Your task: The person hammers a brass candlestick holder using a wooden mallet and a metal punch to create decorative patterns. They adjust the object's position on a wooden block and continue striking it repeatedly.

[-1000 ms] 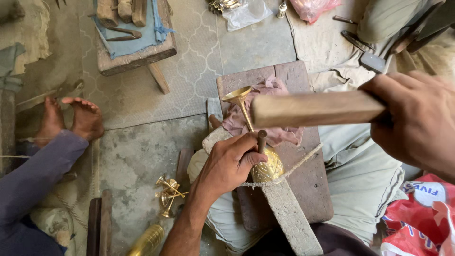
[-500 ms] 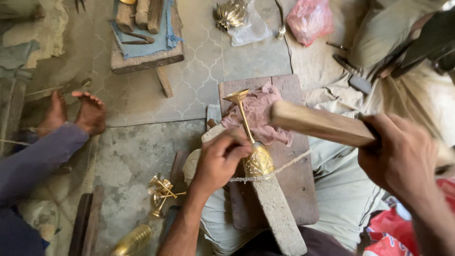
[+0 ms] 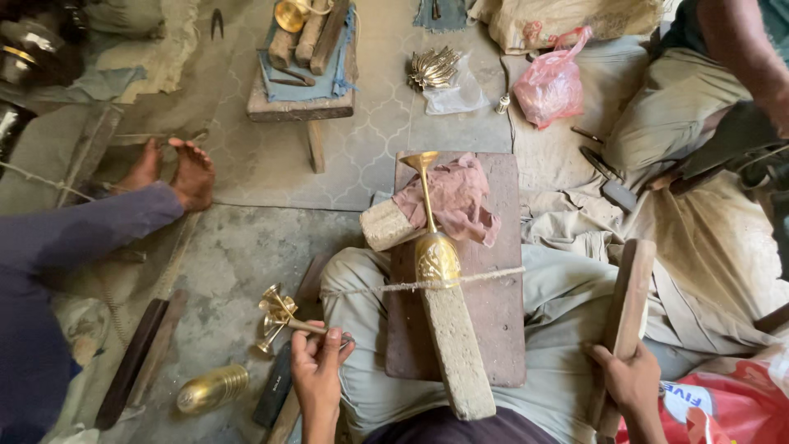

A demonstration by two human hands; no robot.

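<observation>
On the lap, a brown wooden board (image 3: pixel 493 329) carries a cord-tied brass goblet-shaped piece (image 3: pixel 434 247). The right hand (image 3: pixel 629 382) grips a wooden mallet (image 3: pixel 625 312); the left hand (image 3: pixel 316 370) pinches a small brass flared fitting (image 3: pixel 278 316), best held firmly by its stem.

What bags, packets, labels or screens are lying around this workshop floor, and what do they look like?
Pink knotted plastic bag: upper right on the floor, bulging, translucent.
Clear plastic bag: beside the pink one, flat, under a spiky brass piece.
Red and white printed packet: bottom right corner, crumpled, beside the right hand.
No screens or signs.
</observation>
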